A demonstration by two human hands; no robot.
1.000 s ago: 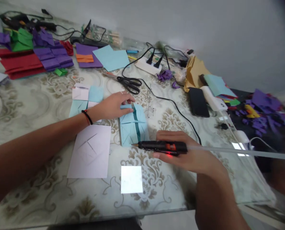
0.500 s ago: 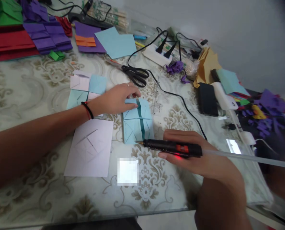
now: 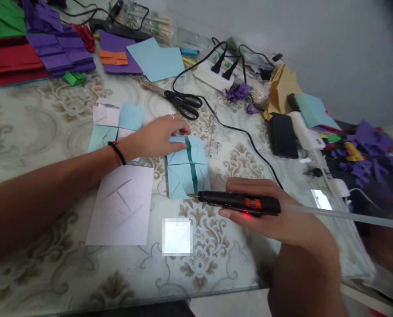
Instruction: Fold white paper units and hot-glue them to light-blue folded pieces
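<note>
A folded light-blue paper piece [image 3: 179, 178], with a darker teal strip down its middle, lies flat on the table. My left hand [image 3: 153, 137] holds its upper left edge, thumb on top and fingers curled at the far edge. In my right hand [image 3: 284, 224] is a black hot glue gun [image 3: 222, 201], pen-shaped, with a red switch and a lit red light. A clear glue stick [image 3: 348, 215] sticks out of its back end. Its nozzle is at the paper's near edge, by the strip; whether it touches is unclear.
White paper [image 3: 120, 211] and a blue-and-white folded piece [image 3: 131, 116] lie left. Behind are black-handled scissors [image 3: 185, 103], a power strip [image 3: 212, 75] with cables and light-blue sheets [image 3: 159, 61]. A black phone [image 3: 284, 135] lies right; coloured folded papers [image 3: 62, 50] are far left.
The view has shifted slightly, so the table's things sit a little further left. The glue gun's nozzle has moved slightly right along the paper's near edge. My left hand keeps its hold.
</note>
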